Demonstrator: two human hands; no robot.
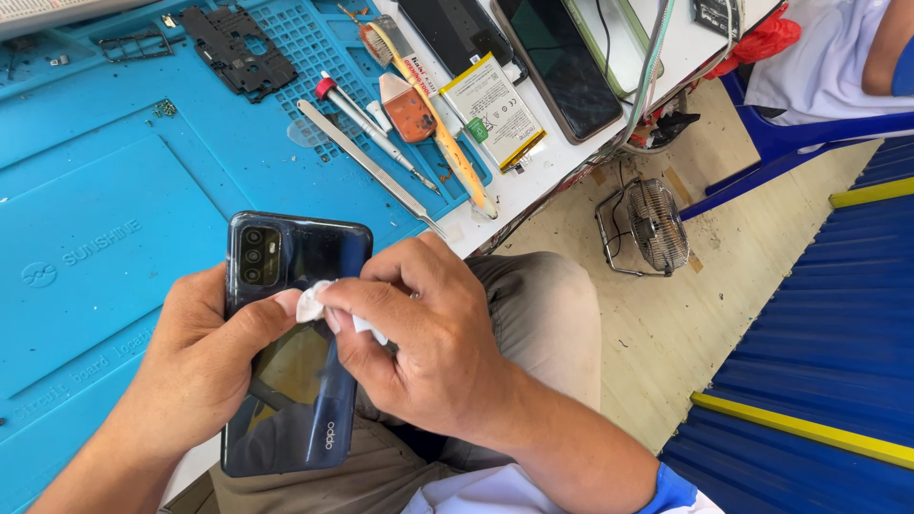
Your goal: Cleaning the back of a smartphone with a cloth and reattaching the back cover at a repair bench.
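Phone (295,381), glossy dark back upward

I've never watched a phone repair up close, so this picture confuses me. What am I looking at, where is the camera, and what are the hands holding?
The camera sits on the person's head and looks down, so both hands are that person's own. The left hand holds a dark phone with its back facing up, camera lenses at the top. The right hand pinches a small white wad, cloth or tissue, against the phone's back.

Under the hands lies a blue work mat on a white table. On the mat: metal tweezers, a red-capped screwdriver, a small brush and a black inner phone frame. On the table lie a flat battery and another phone with a dark screen.

On the floor stands a small fan. Another person sits at the top right, on a blue chair.
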